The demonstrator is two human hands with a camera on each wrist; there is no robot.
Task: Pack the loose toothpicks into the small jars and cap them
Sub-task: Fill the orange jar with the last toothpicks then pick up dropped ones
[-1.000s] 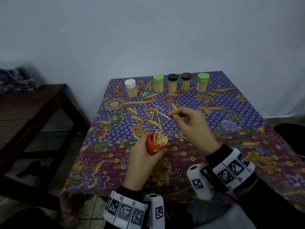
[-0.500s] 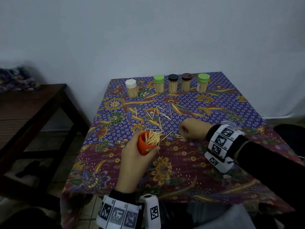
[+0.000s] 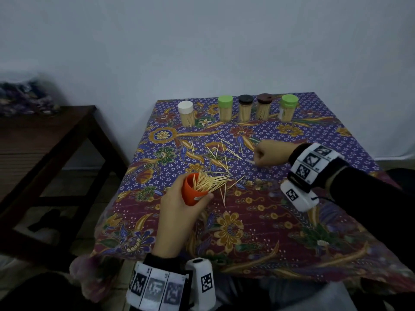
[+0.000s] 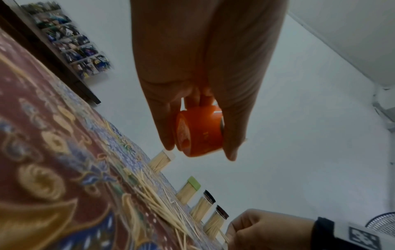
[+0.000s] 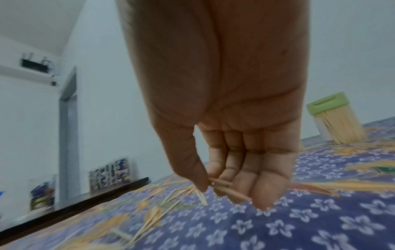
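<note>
Two hands over a floral-clothed bench (image 3: 258,232): left hand (image 3: 179,207) at lower centre gripping a tilted orange jar (image 3: 193,191) bristling with toothpicks; right hand (image 3: 268,155) at centre right pinching loose toothpicks (image 5: 222,187). Five capped jars (image 3: 245,107) lined along the far edge.

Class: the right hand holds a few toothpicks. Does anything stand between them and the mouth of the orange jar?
Nothing visible. Between the right hand and the orange jar lie only flat loose toothpicks on the cloth.
</note>
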